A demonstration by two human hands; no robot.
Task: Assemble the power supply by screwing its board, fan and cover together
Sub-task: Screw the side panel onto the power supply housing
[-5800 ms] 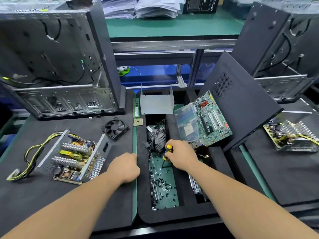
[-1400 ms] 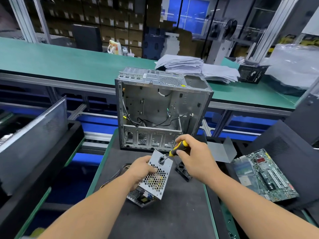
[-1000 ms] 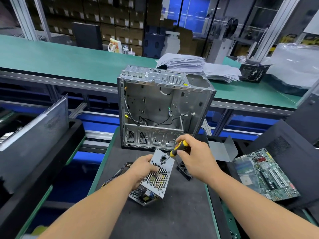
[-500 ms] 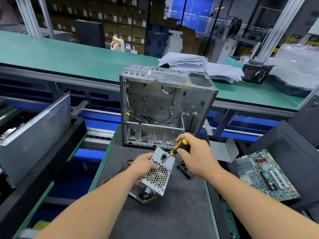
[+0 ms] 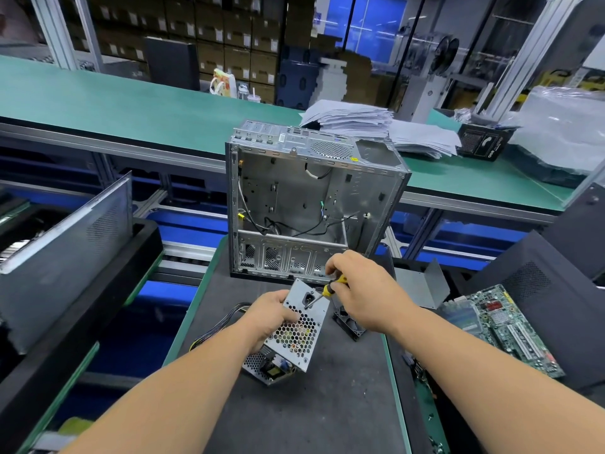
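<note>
The silver power supply (image 5: 294, 335) stands tilted on the dark mat, its honeycomb-vented back panel facing me. My left hand (image 5: 270, 314) grips its left edge, thumb on the vent holes. My right hand (image 5: 363, 290) grips a yellow-and-black screwdriver (image 5: 329, 288), whose tip touches the panel beside the black power socket (image 5: 307, 298). The black fan (image 5: 348, 322) lies on the mat just right of the supply, partly hidden under my right hand. The grey folded cover (image 5: 422, 285) rests further right. Yellow and black cables (image 5: 216, 326) trail out to the left.
An open grey computer case (image 5: 311, 204) stands right behind the supply. A green motherboard (image 5: 501, 329) leans on a black panel (image 5: 537, 290) at the right. A black foam tray (image 5: 98, 296) with a grey side panel sits left. Paper stacks (image 5: 376, 126) lie on the green conveyor beyond.
Between 5.8 s and 1.4 s ago I moved the screwdriver from the screw tray to the supply, stood up in my left hand. Since then both hands have stayed there.
</note>
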